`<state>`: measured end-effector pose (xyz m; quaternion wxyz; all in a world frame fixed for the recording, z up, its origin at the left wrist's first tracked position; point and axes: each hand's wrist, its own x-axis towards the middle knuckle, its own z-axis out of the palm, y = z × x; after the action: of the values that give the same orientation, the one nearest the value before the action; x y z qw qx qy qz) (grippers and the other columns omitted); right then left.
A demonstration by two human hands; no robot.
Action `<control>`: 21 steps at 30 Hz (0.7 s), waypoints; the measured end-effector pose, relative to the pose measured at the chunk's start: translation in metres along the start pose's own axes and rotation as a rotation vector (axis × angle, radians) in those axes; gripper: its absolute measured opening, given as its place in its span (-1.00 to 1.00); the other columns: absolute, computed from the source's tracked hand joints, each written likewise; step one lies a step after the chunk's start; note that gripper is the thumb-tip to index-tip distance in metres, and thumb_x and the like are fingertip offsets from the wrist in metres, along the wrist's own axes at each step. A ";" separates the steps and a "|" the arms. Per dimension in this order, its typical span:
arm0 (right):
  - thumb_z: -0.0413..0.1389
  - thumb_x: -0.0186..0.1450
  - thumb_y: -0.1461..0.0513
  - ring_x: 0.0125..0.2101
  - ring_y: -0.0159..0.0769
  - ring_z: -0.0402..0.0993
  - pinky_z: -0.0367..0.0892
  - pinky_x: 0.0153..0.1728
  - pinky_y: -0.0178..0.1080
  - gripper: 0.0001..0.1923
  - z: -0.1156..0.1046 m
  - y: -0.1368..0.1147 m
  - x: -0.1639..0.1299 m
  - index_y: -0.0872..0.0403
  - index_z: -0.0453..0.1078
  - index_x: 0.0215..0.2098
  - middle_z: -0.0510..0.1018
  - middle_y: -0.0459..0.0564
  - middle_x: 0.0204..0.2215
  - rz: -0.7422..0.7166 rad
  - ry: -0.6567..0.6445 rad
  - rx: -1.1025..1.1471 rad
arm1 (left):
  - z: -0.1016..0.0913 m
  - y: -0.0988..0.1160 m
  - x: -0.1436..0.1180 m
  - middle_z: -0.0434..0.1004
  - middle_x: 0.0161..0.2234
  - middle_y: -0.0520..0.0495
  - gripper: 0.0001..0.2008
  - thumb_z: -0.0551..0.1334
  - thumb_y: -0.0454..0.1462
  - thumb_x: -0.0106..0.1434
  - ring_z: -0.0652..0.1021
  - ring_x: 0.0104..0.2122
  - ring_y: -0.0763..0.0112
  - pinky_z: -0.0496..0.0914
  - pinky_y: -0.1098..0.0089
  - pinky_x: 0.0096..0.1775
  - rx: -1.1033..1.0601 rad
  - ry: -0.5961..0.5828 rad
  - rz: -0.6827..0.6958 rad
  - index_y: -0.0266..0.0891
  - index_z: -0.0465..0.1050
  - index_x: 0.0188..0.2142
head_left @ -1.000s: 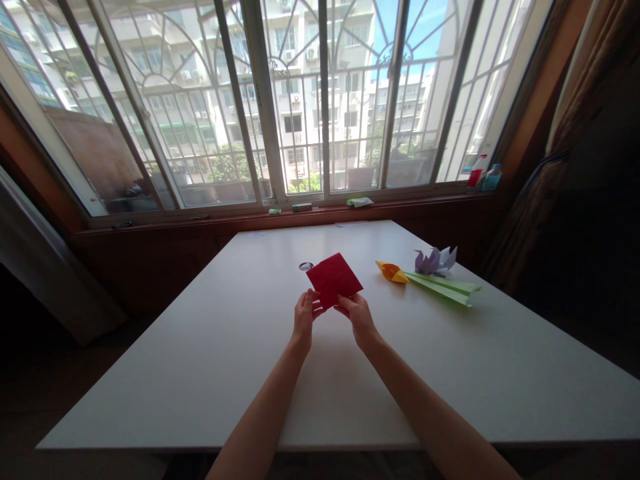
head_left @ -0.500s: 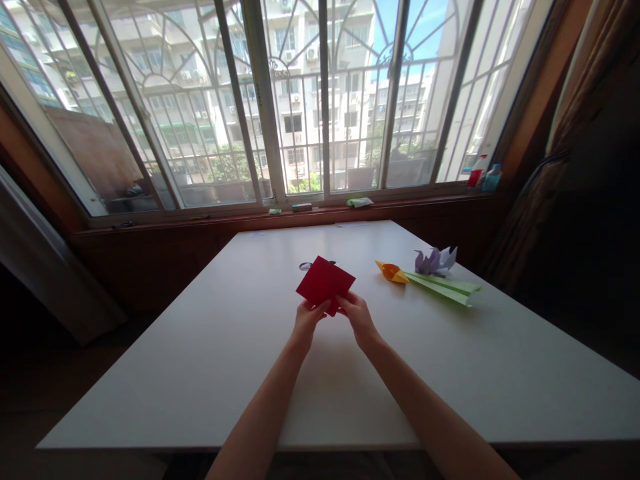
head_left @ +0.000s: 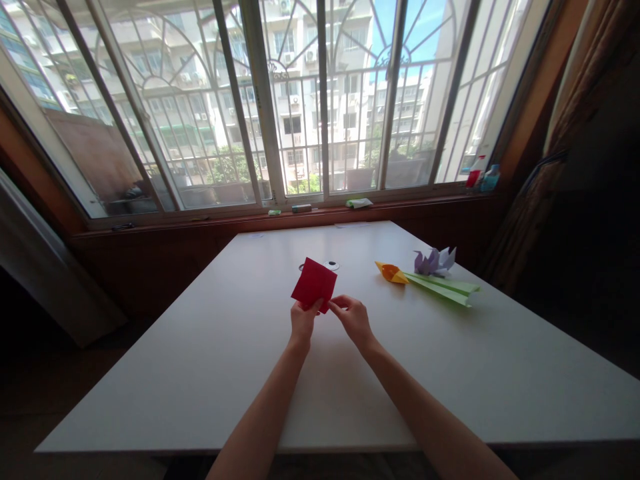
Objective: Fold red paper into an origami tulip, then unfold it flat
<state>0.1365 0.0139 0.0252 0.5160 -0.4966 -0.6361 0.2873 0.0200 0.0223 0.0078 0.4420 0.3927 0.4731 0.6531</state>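
Observation:
A folded square of red paper is held up over the middle of the white table, tilted with one corner pointing up. My left hand grips its lower edge, thumb on the near face and the other fingers mostly hidden behind. At the paper's lower right corner, the thumb and fingers of my right hand are closed in a pinch. Just behind the paper lies a round white disc with a dark centre. Another round item is mostly covered by the paper.
To the right lie an orange and yellow paper boat, a long light green folded paper and purple-white folded paper figures. Bottles and small items stand on the sill below the barred window. A curtain hangs at right.
The red paper has shifted left and turned in my hands, uncovering the dark-centred disc. My right hand has slid from the paper's lower face to a pinch at its corner.

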 end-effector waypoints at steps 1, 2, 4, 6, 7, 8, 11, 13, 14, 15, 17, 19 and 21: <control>0.10 0.05 0.12 -0.49 -0.28 0.43 0.28 -0.41 -0.27 -0.79 0.000 0.000 0.000 0.10 0.44 -0.52 0.54 -0.02 -0.53 0.001 0.008 -0.004 | 0.000 0.000 0.000 0.51 -0.48 -0.09 -0.63 0.33 -0.20 -0.20 0.45 -0.53 0.44 0.30 0.42 -0.47 0.001 0.010 0.002 -0.36 0.44 -0.37; 0.11 0.04 0.11 -0.50 -0.28 0.43 0.28 -0.41 -0.27 -0.79 0.000 0.001 0.000 0.10 0.45 -0.53 0.54 -0.02 -0.54 0.001 0.010 -0.005 | 0.000 0.000 0.000 0.50 -0.50 -0.08 -0.64 0.34 -0.20 -0.21 0.44 -0.54 0.45 0.30 0.41 -0.47 0.003 0.019 0.003 -0.36 0.45 -0.39; 0.12 0.03 0.10 -0.50 -0.28 0.43 0.28 -0.42 -0.28 -0.78 -0.001 0.002 0.000 0.10 0.45 -0.54 0.55 -0.01 -0.54 0.002 0.006 0.004 | 0.000 0.000 0.001 0.49 -0.53 -0.06 -0.67 0.34 -0.20 -0.21 0.42 -0.55 0.46 0.30 0.40 -0.47 0.006 0.035 0.003 -0.36 0.44 -0.42; 0.11 0.04 0.10 -0.50 -0.28 0.44 0.28 -0.42 -0.28 -0.78 -0.001 0.003 0.000 0.09 0.46 -0.54 0.55 -0.01 -0.55 0.003 -0.002 0.021 | 0.000 -0.001 0.001 0.47 -0.56 -0.04 -0.68 0.34 -0.20 -0.22 0.41 -0.56 0.47 0.30 0.40 -0.46 0.008 0.051 0.003 -0.36 0.44 -0.45; 0.11 0.04 0.10 -0.50 -0.27 0.44 0.29 -0.41 -0.28 -0.78 -0.001 0.004 0.000 0.09 0.47 -0.54 0.55 -0.01 -0.55 0.005 -0.005 0.034 | -0.001 -0.001 0.001 0.47 -0.57 -0.04 -0.69 0.34 -0.20 -0.21 0.40 -0.56 0.47 0.29 0.40 -0.46 0.009 0.054 0.003 -0.36 0.44 -0.46; 0.11 0.04 0.10 -0.49 -0.27 0.44 0.29 -0.41 -0.27 -0.78 -0.001 0.004 0.000 0.09 0.47 -0.54 0.55 -0.01 -0.55 0.008 -0.008 0.047 | -0.001 -0.001 0.001 0.46 -0.57 -0.03 -0.69 0.34 -0.20 -0.21 0.40 -0.56 0.47 0.29 0.40 -0.45 0.009 0.056 0.002 -0.36 0.44 -0.46; 0.12 0.02 0.09 -0.48 -0.26 0.45 0.30 -0.39 -0.27 -0.77 -0.001 0.005 0.001 0.08 0.48 -0.53 0.56 -0.01 -0.55 0.025 -0.011 0.086 | -0.003 -0.002 0.000 0.47 -0.54 -0.05 -0.68 0.34 -0.20 -0.20 0.41 -0.53 0.45 0.30 0.38 -0.42 -0.015 0.041 -0.001 -0.36 0.44 -0.43; 0.14 0.01 0.08 -0.47 -0.26 0.46 0.30 -0.39 -0.27 -0.77 -0.001 0.005 0.001 0.09 0.47 -0.53 0.56 -0.01 -0.54 0.038 -0.011 0.106 | -0.003 -0.002 0.000 0.48 -0.49 -0.07 -0.66 0.34 -0.20 -0.20 0.43 -0.50 0.43 0.31 0.37 -0.39 -0.050 0.042 -0.006 -0.36 0.43 -0.41; 0.14 0.01 0.08 -0.47 -0.26 0.45 0.30 -0.39 -0.27 -0.76 0.000 0.005 0.001 0.09 0.47 -0.52 0.55 -0.01 -0.54 0.043 -0.011 0.113 | -0.004 -0.002 0.000 0.49 -0.47 -0.08 -0.66 0.34 -0.21 -0.20 0.44 -0.48 0.43 0.32 0.37 -0.38 -0.065 0.046 -0.006 -0.35 0.43 -0.40; 0.14 0.01 0.08 -0.47 -0.26 0.45 0.30 -0.39 -0.27 -0.76 0.000 0.005 0.001 0.10 0.47 -0.52 0.55 -0.01 -0.54 0.049 -0.009 0.116 | -0.004 -0.001 0.000 0.49 -0.45 -0.09 -0.65 0.34 -0.20 -0.19 0.44 -0.47 0.42 0.32 0.36 -0.37 -0.074 0.051 -0.004 -0.35 0.43 -0.39; 0.14 0.01 0.09 -0.48 -0.26 0.45 0.30 -0.40 -0.27 -0.77 0.000 0.004 0.001 0.11 0.46 -0.53 0.55 0.00 -0.54 0.055 -0.005 0.111 | -0.004 0.000 -0.001 0.49 -0.44 -0.09 -0.65 0.34 -0.19 -0.18 0.44 -0.46 0.41 0.32 0.36 -0.36 -0.064 0.055 0.007 -0.35 0.43 -0.38; 0.13 0.02 0.10 -0.48 -0.27 0.44 0.29 -0.41 -0.27 -0.77 0.000 0.004 0.001 0.11 0.46 -0.53 0.55 0.00 -0.54 0.051 -0.005 0.093 | -0.004 0.000 -0.001 0.49 -0.43 -0.10 -0.66 0.32 -0.17 -0.15 0.45 -0.45 0.40 0.32 0.36 -0.36 -0.030 0.055 0.027 -0.34 0.43 -0.38; 0.12 0.02 0.11 -0.48 -0.27 0.44 0.29 -0.41 -0.28 -0.78 0.001 0.003 0.000 0.11 0.45 -0.53 0.54 0.00 -0.54 0.041 -0.010 0.078 | -0.004 0.000 -0.001 0.48 -0.43 -0.09 -0.67 0.30 -0.16 -0.12 0.45 -0.45 0.39 0.31 0.38 -0.38 0.011 0.054 0.051 -0.34 0.42 -0.38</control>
<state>0.1368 0.0151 0.0229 0.5256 -0.4877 -0.6167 0.3250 0.0169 0.0202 0.0067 0.4103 0.3893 0.4782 0.6719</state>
